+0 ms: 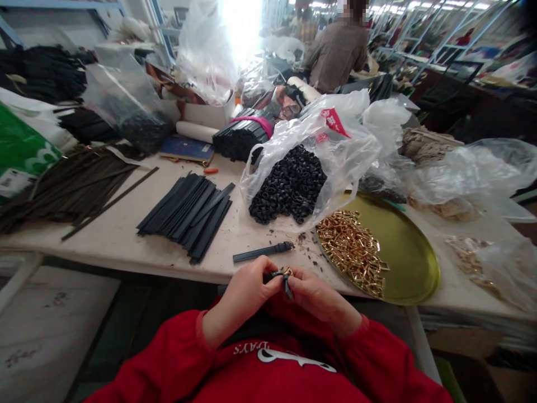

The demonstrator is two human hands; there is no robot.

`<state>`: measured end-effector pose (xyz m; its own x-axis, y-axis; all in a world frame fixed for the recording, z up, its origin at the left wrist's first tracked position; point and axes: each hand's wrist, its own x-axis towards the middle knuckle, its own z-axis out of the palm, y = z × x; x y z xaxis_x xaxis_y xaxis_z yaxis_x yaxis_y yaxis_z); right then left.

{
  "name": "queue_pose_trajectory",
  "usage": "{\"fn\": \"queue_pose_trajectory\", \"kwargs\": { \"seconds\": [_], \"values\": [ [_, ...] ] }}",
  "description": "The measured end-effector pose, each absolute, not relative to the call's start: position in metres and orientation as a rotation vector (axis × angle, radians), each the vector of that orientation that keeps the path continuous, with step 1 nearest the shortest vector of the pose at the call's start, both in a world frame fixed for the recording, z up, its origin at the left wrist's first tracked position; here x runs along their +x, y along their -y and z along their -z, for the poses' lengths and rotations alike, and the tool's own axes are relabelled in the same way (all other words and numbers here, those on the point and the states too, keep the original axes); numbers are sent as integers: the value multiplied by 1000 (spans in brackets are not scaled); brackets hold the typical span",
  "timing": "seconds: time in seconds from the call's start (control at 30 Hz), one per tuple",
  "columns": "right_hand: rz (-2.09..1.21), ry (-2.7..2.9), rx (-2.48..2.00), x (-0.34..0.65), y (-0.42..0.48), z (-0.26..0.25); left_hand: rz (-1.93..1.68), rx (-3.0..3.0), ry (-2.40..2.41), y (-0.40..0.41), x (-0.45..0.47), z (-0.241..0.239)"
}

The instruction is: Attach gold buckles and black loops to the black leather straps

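A workshop is stretching away toward twelve o'clock, with blue racks [419, 33] running along the right and a person [338, 50] in a brown top standing with their back turned. A pale, scuffed table [126, 246] is filling the middle of the view. At ten o'clock from the hands a stack of black strips [187, 215] is lying on it. Farther out toward nine, brown strips [71, 184] are fanning across it. At twelve a clear bag [348, 151] is gaping over a heap of black loops [289, 184]. At two o'clock a tray [411, 252] is carrying gold buckles [352, 249]. Just beyond the hands a second strap [262, 252] is lying flat.

Both hands are meeting at the table's near edge, above a red sweatshirt [268, 369], wrists bending inward. The left hand [247, 291] is pinching the strap [287, 286] between thumb and forefinger, the other fingers curling under. The right hand [319, 296] is pinching it from the other side, fingers pressing together. The strap — short and black, with a buckle [287, 272] at its top — is hanging between the fingertips, clear of the table.
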<state>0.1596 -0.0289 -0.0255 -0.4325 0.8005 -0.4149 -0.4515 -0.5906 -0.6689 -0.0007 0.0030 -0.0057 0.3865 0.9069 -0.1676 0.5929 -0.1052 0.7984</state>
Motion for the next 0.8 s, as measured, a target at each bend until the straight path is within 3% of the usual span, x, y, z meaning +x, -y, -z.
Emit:
{"fn": "queue_pose_trajectory", "kwargs": {
  "seconds": [0.17, 0.4, 0.57, 0.8],
  "values": [
    [-1830, 674, -1077, 156, 28, 20, -504, 1447, -1090, 1, -3, 4],
    [-1119, 1237, -1470, 156, 31, 26, -508, 1109, -920, 7, -5, 8],
    [-968, 1775, -1477, 164, 41, 21, -459, 985, -899, 11, -5, 18],
    [-931, 2072, -1367, 170, 45, 8, -358, 974, -890, 15, -9, 10]
  ]
}}
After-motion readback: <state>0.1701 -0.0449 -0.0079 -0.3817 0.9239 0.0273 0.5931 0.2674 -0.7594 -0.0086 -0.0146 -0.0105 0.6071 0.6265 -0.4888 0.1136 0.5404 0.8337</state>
